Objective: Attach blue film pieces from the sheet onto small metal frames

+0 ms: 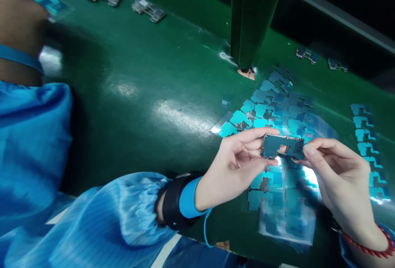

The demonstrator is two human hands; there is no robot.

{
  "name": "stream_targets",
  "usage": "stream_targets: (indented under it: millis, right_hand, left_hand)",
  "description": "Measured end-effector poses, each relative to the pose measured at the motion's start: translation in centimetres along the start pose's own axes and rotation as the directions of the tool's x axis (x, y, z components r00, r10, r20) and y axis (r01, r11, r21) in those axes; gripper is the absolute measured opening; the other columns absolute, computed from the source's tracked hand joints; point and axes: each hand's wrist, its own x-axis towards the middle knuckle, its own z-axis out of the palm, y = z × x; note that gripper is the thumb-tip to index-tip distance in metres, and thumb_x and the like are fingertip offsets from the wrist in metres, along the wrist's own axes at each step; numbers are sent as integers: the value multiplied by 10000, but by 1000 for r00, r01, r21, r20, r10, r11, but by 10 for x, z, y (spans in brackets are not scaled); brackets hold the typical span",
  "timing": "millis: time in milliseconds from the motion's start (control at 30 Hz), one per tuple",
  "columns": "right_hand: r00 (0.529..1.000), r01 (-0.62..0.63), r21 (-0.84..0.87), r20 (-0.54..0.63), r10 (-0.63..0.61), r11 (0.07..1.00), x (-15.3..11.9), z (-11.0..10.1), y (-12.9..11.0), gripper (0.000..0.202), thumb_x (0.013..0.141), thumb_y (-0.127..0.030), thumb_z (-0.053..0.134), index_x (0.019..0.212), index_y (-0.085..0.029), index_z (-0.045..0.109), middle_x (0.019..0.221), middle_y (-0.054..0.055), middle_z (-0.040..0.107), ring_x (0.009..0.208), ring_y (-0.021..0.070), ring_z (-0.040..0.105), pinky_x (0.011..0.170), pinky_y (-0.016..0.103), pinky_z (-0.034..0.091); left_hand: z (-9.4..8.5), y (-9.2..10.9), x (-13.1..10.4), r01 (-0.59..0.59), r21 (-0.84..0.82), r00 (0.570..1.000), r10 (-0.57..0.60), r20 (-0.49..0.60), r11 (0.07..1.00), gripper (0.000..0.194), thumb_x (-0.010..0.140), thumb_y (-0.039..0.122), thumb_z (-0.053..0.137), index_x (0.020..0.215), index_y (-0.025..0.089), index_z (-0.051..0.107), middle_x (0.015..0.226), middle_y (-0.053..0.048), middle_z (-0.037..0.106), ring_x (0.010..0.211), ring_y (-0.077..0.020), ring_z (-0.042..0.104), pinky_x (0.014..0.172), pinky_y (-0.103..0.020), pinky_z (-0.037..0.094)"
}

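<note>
A small circuit board point(271, 145) with a notch in its lower edge is held up between my two hands. My left hand point(237, 165), with a blue wrist strap, grips the board's left end between thumb and fingers. At the opposite end, the thumb and fingers of my right hand point(339, 169) pinch the board's right edge. Beneath both hands lie clear sheets bearing rows of teal cut-out stickers point(265, 111), partly hidden by the hands.
A strip of teal stickers point(364, 136) lies at the right. More circuit boards rest at the back left point(148, 9) and back right point(306, 54). A green post point(254, 17) rises from the green table point(123, 128). Another person's arm point(21, 41) reaches in at the left.
</note>
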Motion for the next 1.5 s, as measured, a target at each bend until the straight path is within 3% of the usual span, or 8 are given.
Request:
stream_targets:
  millis: [167, 333, 633, 967, 1167, 1333, 1500]
  right_hand:
    - [1000, 13, 2, -2, -13, 1000, 0, 1, -1, 42, 806, -235, 740, 841, -249, 721, 753, -11, 638, 647, 94, 590, 585, 173, 517]
    - [1000, 14, 11, 0, -14, 1000, 1, 2, 0, 40, 814, -233, 734, 847, -252, 721, 764, -16, 646, 661, 83, 600, 617, 155, 523]
    - [1000, 16, 16, 3, -16, 1000, 0, 2, -1, 44, 811, -231, 738, 845, -255, 725, 766, -23, 653, 670, 75, 604, 642, 143, 524]
    - [999, 50, -8, 6, -50, 999, 0, 3, 1, 61, 820, -200, 724, 860, -246, 718, 767, -27, 658, 666, 70, 613, 654, 133, 533]
    - [999, 46, -18, 7, -46, 999, 0, 3, 1, 47, 821, -212, 723, 852, -246, 714, 759, -24, 651, 656, 82, 607, 641, 160, 541]
    - [999, 44, -19, 5, -44, 999, 0, 3, -1, 31, 821, -220, 722, 835, -246, 714, 748, -21, 653, 650, 85, 607, 633, 166, 532]
    - [999, 42, -19, 9, -42, 999, 1, 3, 0, 42, 821, -211, 716, 834, -250, 717, 743, -22, 652, 660, 91, 608, 626, 172, 526]
  left_hand:
    - [0, 1, -1, 18, 3, 1000, -18, -13, 1000, 330, 757, 51, 619, 1076, 137, 632, 913, -48, 773, 799, -201, 743, 802, -312, 618]
    - [0, -1, 1, 10, -15, 1000, -10, -7, 1000, 339, 745, 46, 625, 1072, 138, 626, 893, -35, 776, 744, -164, 736, 783, -274, 616]
    - [-1, -8, 1, 51, -19, 998, -52, -40, 999, 314, 805, 191, 675, 1107, 125, 622, 907, -63, 769, 771, -175, 733, 758, -270, 621]
    - [2, -8, 2, 5, -88, 999, -10, -52, 996, 222, 808, 115, 661, 1028, 141, 647, 845, -7, 780, 828, -149, 739, 722, -187, 620]
    - [2, -8, 3, 12, -88, 999, -17, -52, 996, 247, 815, 110, 658, 1060, 134, 638, 876, -19, 782, 845, -152, 739, 734, -196, 623]
    - [1, -7, 3, 12, -109, 999, -17, -46, 994, 216, 815, 101, 656, 1028, 139, 651, 844, -7, 782, 707, -112, 736, 705, -174, 618]
    - [-1, -10, 4, 27, -82, 998, -32, -61, 996, 231, 818, 124, 660, 1049, 135, 651, 865, -21, 781, 767, -143, 743, 722, -200, 623]
